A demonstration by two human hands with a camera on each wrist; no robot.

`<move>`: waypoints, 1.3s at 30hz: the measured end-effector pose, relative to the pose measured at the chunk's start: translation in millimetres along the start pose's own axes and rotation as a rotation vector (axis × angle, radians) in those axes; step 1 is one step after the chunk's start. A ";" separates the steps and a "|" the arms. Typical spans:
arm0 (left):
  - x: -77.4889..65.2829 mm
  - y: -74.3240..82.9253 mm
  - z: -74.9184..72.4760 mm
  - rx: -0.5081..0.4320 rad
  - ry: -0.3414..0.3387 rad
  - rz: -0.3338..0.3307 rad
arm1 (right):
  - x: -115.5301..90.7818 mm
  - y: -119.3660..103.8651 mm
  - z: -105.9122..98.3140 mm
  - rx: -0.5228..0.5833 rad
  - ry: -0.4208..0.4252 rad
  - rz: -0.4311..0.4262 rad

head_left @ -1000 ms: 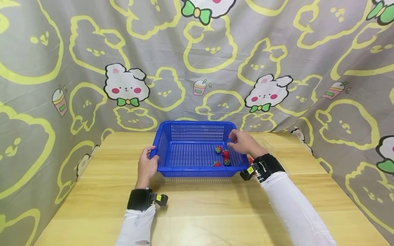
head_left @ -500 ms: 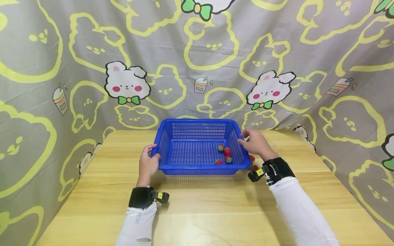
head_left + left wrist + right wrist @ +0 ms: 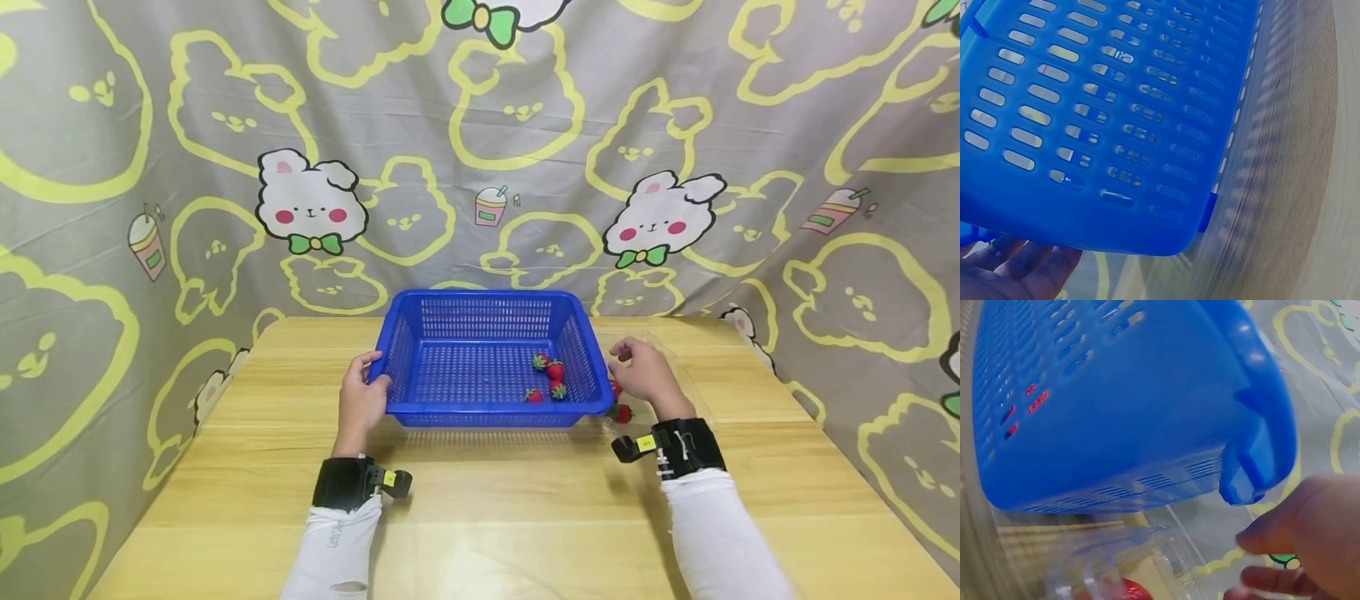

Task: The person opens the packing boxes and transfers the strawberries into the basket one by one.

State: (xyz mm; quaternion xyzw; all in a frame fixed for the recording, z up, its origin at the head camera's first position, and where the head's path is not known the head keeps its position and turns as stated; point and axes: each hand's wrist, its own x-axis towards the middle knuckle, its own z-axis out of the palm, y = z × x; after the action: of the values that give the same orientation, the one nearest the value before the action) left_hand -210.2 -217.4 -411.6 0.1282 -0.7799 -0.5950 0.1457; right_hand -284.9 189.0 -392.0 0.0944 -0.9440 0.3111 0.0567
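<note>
A blue perforated plastic basket (image 3: 465, 375) stands on the wooden table, with several red strawberries (image 3: 555, 371) lying at its right end. My left hand (image 3: 362, 404) holds the basket's left rim, thumb toward the front and fingers at the edge. Just beyond the right rim, my right hand (image 3: 643, 371) hovers with relaxed fingers and nothing in them. Below it are more strawberries (image 3: 622, 413) beside the basket. In the right wrist view a clear plastic container (image 3: 1179, 565) sits there with a red strawberry (image 3: 1137, 590) in it, partly out of frame.
The wooden table (image 3: 480, 517) runs toward me in front of the basket. Behind and on both sides hangs a grey curtain (image 3: 420, 108) printed with yellow outlines and white rabbits, close to the table's back edge.
My right hand has moved right, from above the basket's right end, over the rim, to the strawberries outside. The left hand keeps its place on the rim.
</note>
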 end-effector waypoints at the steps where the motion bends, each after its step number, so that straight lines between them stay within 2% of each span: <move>1: 0.2 -0.1 0.3 0.004 0.002 0.002 | -1.1 1.7 1.4 -0.004 -0.015 0.017; 7: -0.2 0.5 0.4 0.021 0.013 -0.002 | -4.1 8.9 10.9 0.025 -0.117 0.092; 11: -0.4 0.5 1.0 0.006 -0.013 -0.017 | -6.5 14.4 13.9 0.017 -0.194 0.121; 18: 1.5 -0.3 2.7 0.014 -0.012 -0.019 | -3.2 19.1 12.3 0.014 -0.268 0.092; 24: -0.5 0.7 -1.5 0.036 -0.016 -0.016 | -0.2 14.3 16.5 -0.009 -0.266 0.046; 32: -0.7 -0.2 -3.3 0.035 -0.019 -0.005 | 1.2 16.8 21.8 -0.006 -0.273 0.114; 39: 0.0 1.0 -1.6 0.026 -0.015 -0.006 | 1.8 23.1 24.9 0.023 -0.221 0.078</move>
State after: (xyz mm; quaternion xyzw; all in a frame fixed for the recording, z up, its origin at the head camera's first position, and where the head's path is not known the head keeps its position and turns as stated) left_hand -209.7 -218.6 -410.2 0.1282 -0.7881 -0.5864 0.1364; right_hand -292.8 192.0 -425.0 0.0920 -0.9437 0.3117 -0.0609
